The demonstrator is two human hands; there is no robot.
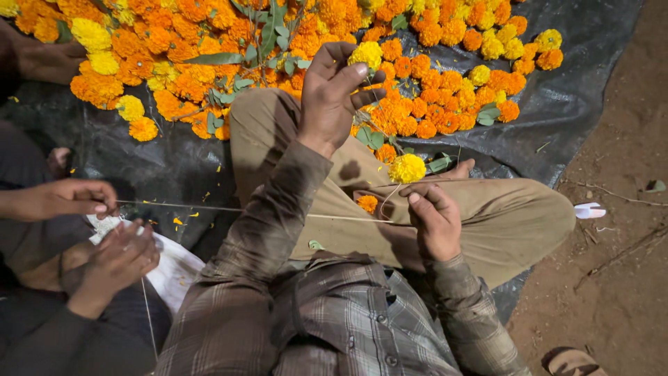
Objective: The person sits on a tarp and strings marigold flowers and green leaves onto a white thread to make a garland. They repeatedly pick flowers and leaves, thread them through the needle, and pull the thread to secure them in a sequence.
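My left hand (332,94) reaches forward over my knee and pinches a yellow marigold (367,54) at the edge of the flower heap (209,49). Resting on my khaki-clad leg, my right hand (433,221) is closed on a thin pale thread (348,218) that runs off to the left. A second yellow marigold (407,168) sits on the thread just above that hand. A small orange marigold (367,203) lies on my leg between the hands.
Orange and yellow marigolds with green leaves (271,35) cover a black plastic sheet (584,83). At left, another person's two hands (76,198) (122,254) work a thread over white cloth (174,268). Bare dirt (626,278), a white scrap (590,209) and a sandal (570,362) lie at right.
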